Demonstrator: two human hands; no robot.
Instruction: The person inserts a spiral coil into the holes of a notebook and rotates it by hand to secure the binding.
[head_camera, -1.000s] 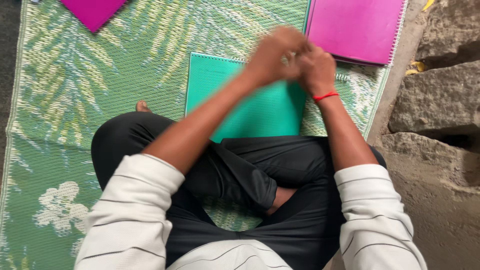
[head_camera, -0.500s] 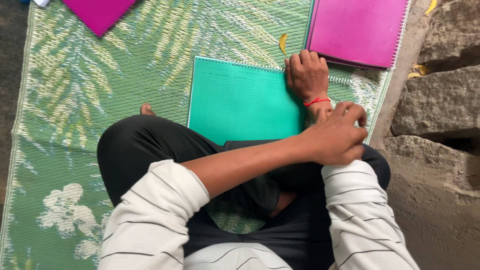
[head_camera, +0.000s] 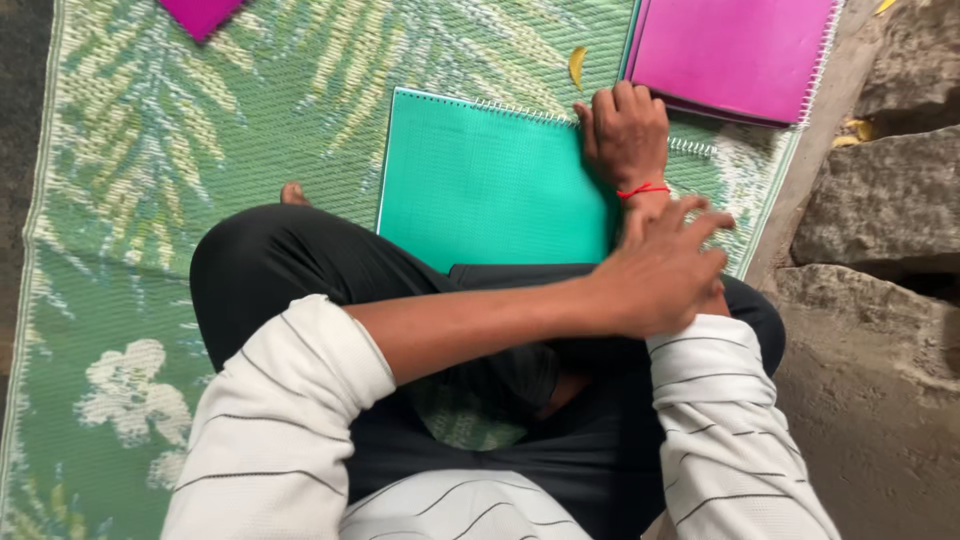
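Two bare hands show above crossed legs on a green leaf-patterned mat. A green spiral notebook lies closed at centre. Right hand presses flat on its top right corner, gripping nothing. Left hand, fingers loosely spread, rests on the right forearm. A pink notebook lies far right.

Green leaf-patterned woven mat spread on ground. On it: teal spiral notebook centre, magenta spiral notebook top right, magenta corner top left, yellow leaf between.
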